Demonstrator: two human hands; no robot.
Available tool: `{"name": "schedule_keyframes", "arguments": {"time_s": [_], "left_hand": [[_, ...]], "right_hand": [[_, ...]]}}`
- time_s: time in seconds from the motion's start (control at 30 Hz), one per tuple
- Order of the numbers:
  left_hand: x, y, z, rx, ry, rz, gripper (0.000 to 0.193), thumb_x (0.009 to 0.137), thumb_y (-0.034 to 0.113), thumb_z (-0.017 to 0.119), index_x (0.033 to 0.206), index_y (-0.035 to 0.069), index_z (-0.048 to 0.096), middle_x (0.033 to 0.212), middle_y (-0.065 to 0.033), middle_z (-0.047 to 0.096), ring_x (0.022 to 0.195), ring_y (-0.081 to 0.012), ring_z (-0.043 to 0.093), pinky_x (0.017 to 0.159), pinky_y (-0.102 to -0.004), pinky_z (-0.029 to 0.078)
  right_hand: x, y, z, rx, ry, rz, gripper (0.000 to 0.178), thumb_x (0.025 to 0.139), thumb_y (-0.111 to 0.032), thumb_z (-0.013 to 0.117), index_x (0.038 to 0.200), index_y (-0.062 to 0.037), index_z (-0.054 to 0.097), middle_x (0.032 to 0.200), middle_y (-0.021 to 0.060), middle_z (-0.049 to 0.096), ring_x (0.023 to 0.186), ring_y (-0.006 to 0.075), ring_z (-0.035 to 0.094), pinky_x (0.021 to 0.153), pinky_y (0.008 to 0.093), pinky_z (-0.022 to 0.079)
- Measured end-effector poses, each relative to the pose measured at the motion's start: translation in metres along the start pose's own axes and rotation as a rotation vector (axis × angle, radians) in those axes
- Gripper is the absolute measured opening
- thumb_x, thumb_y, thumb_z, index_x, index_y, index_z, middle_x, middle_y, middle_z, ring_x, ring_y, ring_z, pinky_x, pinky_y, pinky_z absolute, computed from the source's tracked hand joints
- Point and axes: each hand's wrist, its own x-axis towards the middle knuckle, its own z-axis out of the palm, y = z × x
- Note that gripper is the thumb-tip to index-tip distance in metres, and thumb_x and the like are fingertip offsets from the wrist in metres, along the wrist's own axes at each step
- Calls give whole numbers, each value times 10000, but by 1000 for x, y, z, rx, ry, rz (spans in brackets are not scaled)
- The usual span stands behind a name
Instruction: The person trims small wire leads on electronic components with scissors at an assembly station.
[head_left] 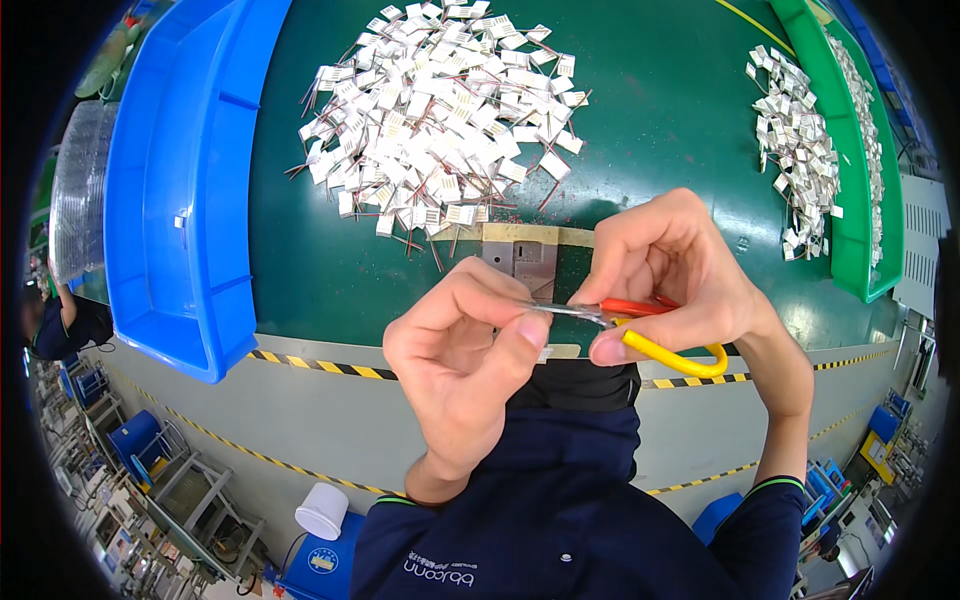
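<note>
My right hand [705, 275] is closed round a pair of small scissors [665, 350] with one red and one yellow handle. Their metal blades point left, toward my left hand [455, 355]. The thumb and index finger of that hand are pinched together at the blade tips. Whatever they grip there is too small to make out. Beyond both hands spreads a big heap of small white flat parts [430, 115] with thin dark and reddish wires. A metal plate [535, 265] lies on the green table just behind my fingers.
A deep blue bin [230, 180] stands on the left. On the right, a smaller pile of white parts [795, 150] lies beside a green tray [850, 250] holding more. The green table's [660, 120] front edge runs close to my body. Behind me are blue chairs [140, 440] and a white bucket [322, 510].
</note>
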Motion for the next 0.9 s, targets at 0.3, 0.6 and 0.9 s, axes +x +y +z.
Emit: {"name": "schedule_keyframes", "arguments": {"time_s": [0.3, 0.6, 0.9], "left_hand": [[0, 1, -2, 10, -1, -3, 68, 796, -51, 644, 785, -63, 578, 802, -89, 570, 709, -104, 508, 649, -226, 411], [6, 10, -11, 39, 18, 91, 59, 796, -52, 654, 811, -45, 596, 832, -104, 594, 724, -109, 535, 668, -225, 433], [38, 20, -17, 1046, 205, 681, 323, 678, -3, 772, 967, -1, 627, 1012, -115, 630, 965, -268, 573, 844, -361, 456]], "right_hand": [[0, -2, -1, 20, -15, 36, 219, 647, 83, 763, 831, 103, 647, 647, 104, 655, 442, 57, 554, 402, 165, 360], [10, 5, -16, 96, 100, -83, 104, 800, 20, 632, 898, 54, 617, 657, 105, 645, 418, 67, 513, 306, 191, 335], [13, 0, -16, -28, 309, -184, 214, 767, 52, 692, 953, 35, 590, 674, 88, 628, 451, 71, 536, 338, 183, 351]]}}
